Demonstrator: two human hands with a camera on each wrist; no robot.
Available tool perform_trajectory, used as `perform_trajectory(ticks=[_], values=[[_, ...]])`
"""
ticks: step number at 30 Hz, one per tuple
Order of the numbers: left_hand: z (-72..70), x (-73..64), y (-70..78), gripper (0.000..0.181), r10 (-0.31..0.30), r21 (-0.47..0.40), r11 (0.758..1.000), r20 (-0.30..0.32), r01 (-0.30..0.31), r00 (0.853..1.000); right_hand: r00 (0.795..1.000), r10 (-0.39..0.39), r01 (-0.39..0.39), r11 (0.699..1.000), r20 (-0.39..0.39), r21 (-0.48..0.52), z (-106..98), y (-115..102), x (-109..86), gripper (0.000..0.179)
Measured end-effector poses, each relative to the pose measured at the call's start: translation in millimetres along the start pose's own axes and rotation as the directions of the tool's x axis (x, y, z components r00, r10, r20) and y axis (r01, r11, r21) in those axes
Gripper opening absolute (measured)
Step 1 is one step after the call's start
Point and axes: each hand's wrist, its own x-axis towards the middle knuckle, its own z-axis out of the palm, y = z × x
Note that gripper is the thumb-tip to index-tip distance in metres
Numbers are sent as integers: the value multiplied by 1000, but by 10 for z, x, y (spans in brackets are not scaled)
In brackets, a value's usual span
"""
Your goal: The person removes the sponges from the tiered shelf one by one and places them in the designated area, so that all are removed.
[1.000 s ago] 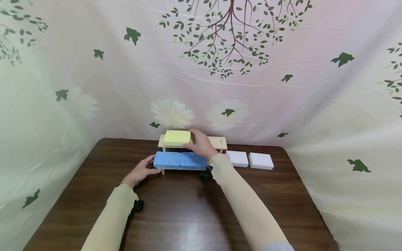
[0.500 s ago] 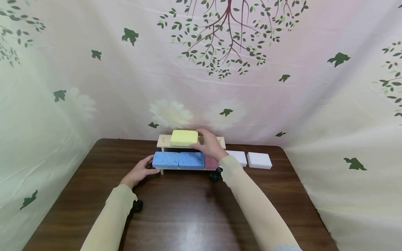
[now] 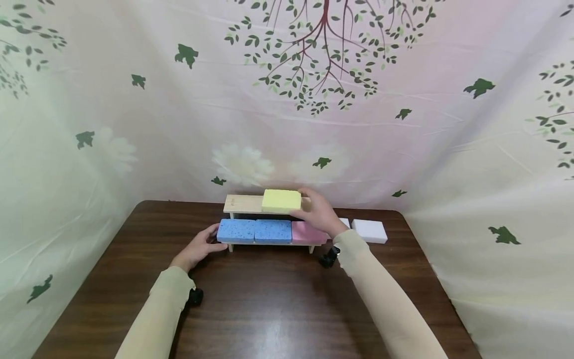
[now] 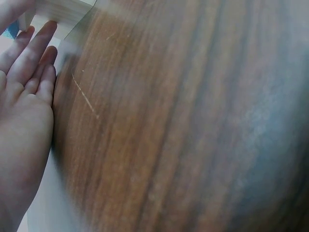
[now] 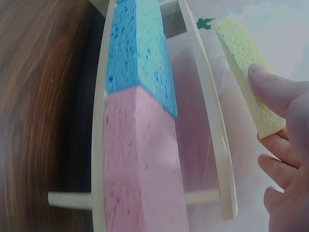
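Observation:
A two-tier wooden rack (image 3: 244, 203) stands at the back of the table. Two blue sponges (image 3: 236, 231) and a pink sponge (image 5: 145, 164) lie in a row on its lower tier. My right hand (image 3: 317, 213) pinches a yellow sponge (image 3: 281, 200) between thumb and fingers; the right wrist view shows a gap between this sponge and the upper tier. At the rack's left end is my left hand (image 3: 197, 248), its fingers (image 4: 34, 55) extended beside the wood and the nearest blue sponge. Whether it presses the rack I cannot tell.
Two white sponges (image 3: 369, 231) lie on the table right of the rack, one partly hidden by my right hand. Close behind the rack hangs a printed cloth (image 3: 287, 124). The dark wooden table (image 3: 255, 299) extends in front.
My right hand has carried the yellow sponge rightward along the upper tier, from its left end to about the middle. The pink sponge has come into fuller view. My left hand has stayed put.

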Motion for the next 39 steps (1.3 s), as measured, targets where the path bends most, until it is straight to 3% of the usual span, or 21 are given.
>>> perform_trajectory(ticks=[10,20,39], values=[[15,4,8,89,9,7,1000,2,-9,1000,998,47,-46,998,-41,31,-205,245,-202,71],[13,-10,23,90,-11,-12,1000,10,11,1000,995,41,-43,999,-93,-13,-438,463,-409,70],[24,-21,42,90,-5,-8,1000,12,5,1000,982,122,-132,989,-145,-65,-802,807,-853,74]])
